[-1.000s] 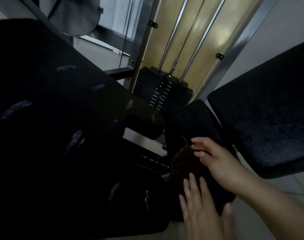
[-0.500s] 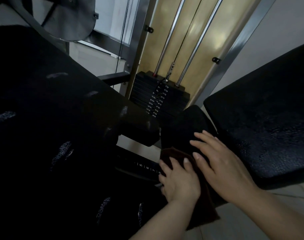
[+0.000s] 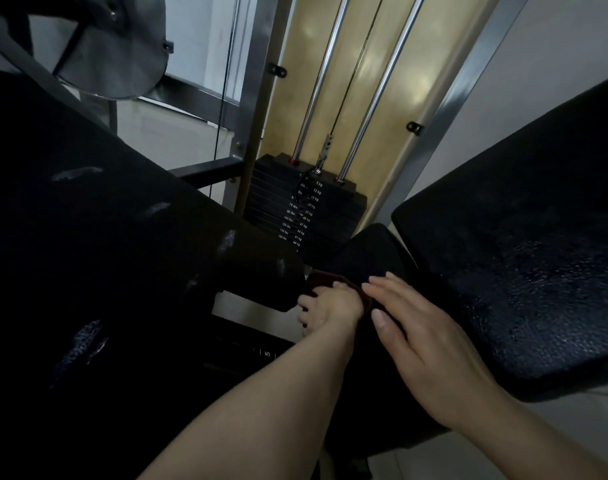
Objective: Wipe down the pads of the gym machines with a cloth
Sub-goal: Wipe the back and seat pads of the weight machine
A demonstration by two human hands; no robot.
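Note:
A dark brown cloth (image 3: pixel 321 277) lies on the narrow black pad (image 3: pixel 368 251) in the middle of the machine. My left hand (image 3: pixel 330 304) is on top of the cloth, its fingers bent over the cloth at the pad's left edge. My right hand (image 3: pixel 430 344) lies flat beside it with straight fingers, resting on the same pad and on the cloth's right edge. A large black pad (image 3: pixel 524 258) slopes up at the right. Another wide black pad (image 3: pixel 88 244) fills the left.
A black roller pad (image 3: pixel 257 268) juts toward the cloth from the left. Behind it stands the weight stack (image 3: pixel 295 209) with chrome guide rods (image 3: pixel 375 91) and a cable, inside a steel frame (image 3: pixel 444 98). Pale floor tiles (image 3: pixel 468 455) show at the bottom right.
My left hand came onto the cloth and pushed it forward up the narrow pad. My right hand shifted from the cloth's top to lying flat alongside. The view moved closer.

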